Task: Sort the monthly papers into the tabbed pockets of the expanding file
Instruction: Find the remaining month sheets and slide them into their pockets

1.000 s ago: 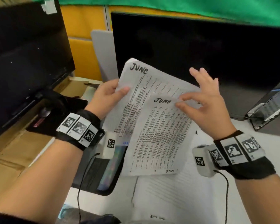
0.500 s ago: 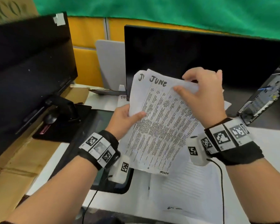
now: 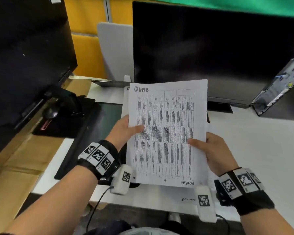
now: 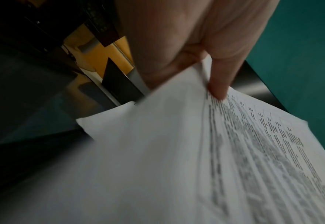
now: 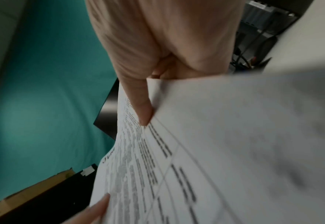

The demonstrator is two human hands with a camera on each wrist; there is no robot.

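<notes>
A small stack of white printed sheets headed JUNE (image 3: 166, 133) stands upright above the desk, squared together. My left hand (image 3: 126, 128) pinches its left edge, thumb on the front. My right hand (image 3: 212, 150) pinches its right edge the same way. In the left wrist view the left thumb lies on the June papers (image 4: 234, 151); in the right wrist view the right thumb presses on the June papers (image 5: 205, 151). The dark expanding file (image 3: 98, 126) lies flat on the desk under my left hand, mostly hidden. More white papers (image 3: 176, 195) lie on the desk below the stack.
A large black monitor (image 3: 210, 48) stands right behind the papers, and another black monitor (image 3: 24, 56) is at the left on its stand. A computer case (image 3: 282, 85) leans at the far right. Cardboard (image 3: 20, 167) covers the left side by the white desk (image 3: 253, 141).
The two fanned June sheets are now aligned into one upright stack. My right hand has dropped from the top edge to the right edge; my left hand keeps its hold.
</notes>
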